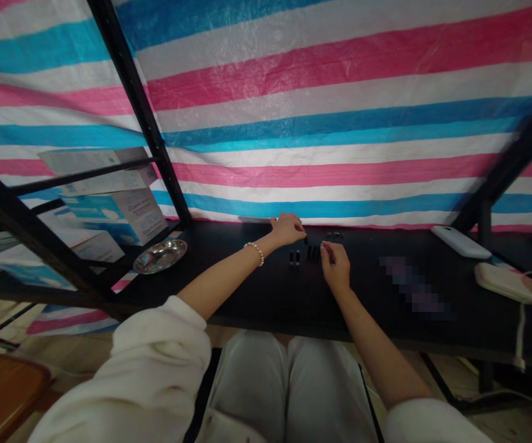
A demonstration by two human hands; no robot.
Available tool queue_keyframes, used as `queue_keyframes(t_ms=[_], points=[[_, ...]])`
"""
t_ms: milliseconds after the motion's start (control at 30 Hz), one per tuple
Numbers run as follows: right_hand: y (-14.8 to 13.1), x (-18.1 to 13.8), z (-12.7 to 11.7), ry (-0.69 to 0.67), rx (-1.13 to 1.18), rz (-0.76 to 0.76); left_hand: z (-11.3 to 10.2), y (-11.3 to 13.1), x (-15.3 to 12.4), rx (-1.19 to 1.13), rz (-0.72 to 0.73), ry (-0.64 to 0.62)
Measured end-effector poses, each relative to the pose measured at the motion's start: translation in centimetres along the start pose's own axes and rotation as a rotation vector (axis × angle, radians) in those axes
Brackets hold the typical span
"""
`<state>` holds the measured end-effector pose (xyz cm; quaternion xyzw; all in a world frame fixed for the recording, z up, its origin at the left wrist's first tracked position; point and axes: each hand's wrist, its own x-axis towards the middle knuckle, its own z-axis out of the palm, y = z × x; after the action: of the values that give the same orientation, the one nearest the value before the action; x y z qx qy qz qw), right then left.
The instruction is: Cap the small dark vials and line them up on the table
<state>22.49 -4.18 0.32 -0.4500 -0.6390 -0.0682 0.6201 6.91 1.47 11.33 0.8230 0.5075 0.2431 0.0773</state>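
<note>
My left hand [288, 229], with a beaded bracelet at its wrist, reaches over the dark tabletop with fingers bent together. A small black piece [305, 240] shows at its fingertips; its kind is too small to tell. My right hand [337, 264] is closed in a pinch beside a short row of small black upright cylinders [312, 252]. Whether it grips one of them is hidden by the fingers. Left of that row stand two more small black cylinders [294, 258] with pale bands. Behind the hands lie several tiny shiny pieces [334, 234].
A round metal dish [160, 256] sits at the left, near stacked cardboard boxes [122, 215] behind a black metal frame [131, 92]. On the right are a white flat case [460, 241], a pale device with a cable [507, 283] and a blurred patch. A striped sheet [321, 135] hangs behind.
</note>
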Motion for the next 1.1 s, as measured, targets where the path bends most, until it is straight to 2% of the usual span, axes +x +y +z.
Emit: queue_keyframes(t_ms=[200, 400, 733, 1100], points=[[-0.3, -0.6, 0.8, -0.097, 0.036, 0.009, -1.6, 0.7, -2.8, -0.195, -0.052, 0.027], [-0.2, -1.0, 1.0, -0.154, 0.035, 0.045, -1.4, 0.8, -4.1, -0.335, -0.126, 0.038], [-0.4, -1.0, 1.0, -0.203, 0.044, 0.048, -0.9, 0.5, -4.4, -0.356, -0.153, 0.043], [-0.8, -1.0, 0.9, -0.170, 0.060, 0.037, -0.7, -0.2, -4.8, -0.330, -0.146, 0.034]])
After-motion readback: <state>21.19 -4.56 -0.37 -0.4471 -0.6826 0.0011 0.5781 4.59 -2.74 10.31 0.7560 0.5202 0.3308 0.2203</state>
